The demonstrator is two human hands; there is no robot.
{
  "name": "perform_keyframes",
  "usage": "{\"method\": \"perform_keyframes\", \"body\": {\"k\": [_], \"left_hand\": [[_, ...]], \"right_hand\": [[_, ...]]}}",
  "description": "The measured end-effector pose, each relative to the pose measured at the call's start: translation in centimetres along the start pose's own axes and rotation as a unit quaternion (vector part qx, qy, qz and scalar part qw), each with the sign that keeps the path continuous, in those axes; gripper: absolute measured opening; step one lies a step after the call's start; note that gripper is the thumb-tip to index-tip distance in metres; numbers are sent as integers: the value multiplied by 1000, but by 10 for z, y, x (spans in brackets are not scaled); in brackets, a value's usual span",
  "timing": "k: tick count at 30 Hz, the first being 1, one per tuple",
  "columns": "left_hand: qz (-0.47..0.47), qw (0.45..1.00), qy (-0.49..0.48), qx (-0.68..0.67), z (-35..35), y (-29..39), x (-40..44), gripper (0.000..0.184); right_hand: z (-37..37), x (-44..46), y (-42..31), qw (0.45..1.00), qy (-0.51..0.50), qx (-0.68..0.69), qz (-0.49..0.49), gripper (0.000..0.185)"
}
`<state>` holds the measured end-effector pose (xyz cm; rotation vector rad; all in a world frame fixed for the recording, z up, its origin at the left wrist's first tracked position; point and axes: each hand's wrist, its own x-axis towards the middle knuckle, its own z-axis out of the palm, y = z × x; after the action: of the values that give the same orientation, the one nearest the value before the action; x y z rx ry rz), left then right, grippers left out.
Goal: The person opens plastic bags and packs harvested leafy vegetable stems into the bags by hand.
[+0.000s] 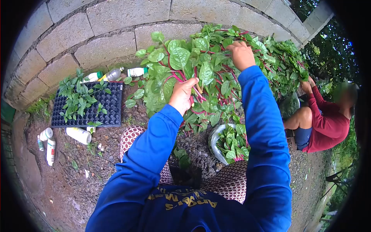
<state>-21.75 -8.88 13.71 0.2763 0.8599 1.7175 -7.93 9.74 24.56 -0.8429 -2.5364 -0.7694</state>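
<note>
A bunch of red-stemmed Malabar spinach is in my left hand, which is closed around the lower stems with the leaves pointing up and away. My right hand reaches farther into the large heap of Malabar spinach by the wall. Its fingers are curled down onto the stems there, and the fingertips are partly hidden by leaves. Below the heap, between my arms, a clear plastic bag holds more leafy cuttings; my right sleeve covers part of it.
A black seedling tray with green seedlings lies left. White bottles lie around it, and a clear bottle rests near the block wall. At right, a seated person in a red top reaches into the heap's far end.
</note>
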Motion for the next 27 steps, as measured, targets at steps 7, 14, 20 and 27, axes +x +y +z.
{"method": "perform_keyframes", "body": {"k": [7, 14, 20, 27], "left_hand": [[23, 998, 48, -23, -17, -29, 22, 9], [-49, 996, 37, -66, -6, -24, 7, 12], [-74, 991, -23, -112, -2, -28, 4, 16], [-66, 997, -7, -25, -8, -32, 10, 16]], "right_hand": [[30, -3, 44, 986, -150, -48, 57, 14], [-44, -39, -60, 947, -85, 290, 109, 10], [-32, -72, -106, 883, -178, 427, 79, 14], [9, 15, -64, 986, -116, 122, -9, 33]]}}
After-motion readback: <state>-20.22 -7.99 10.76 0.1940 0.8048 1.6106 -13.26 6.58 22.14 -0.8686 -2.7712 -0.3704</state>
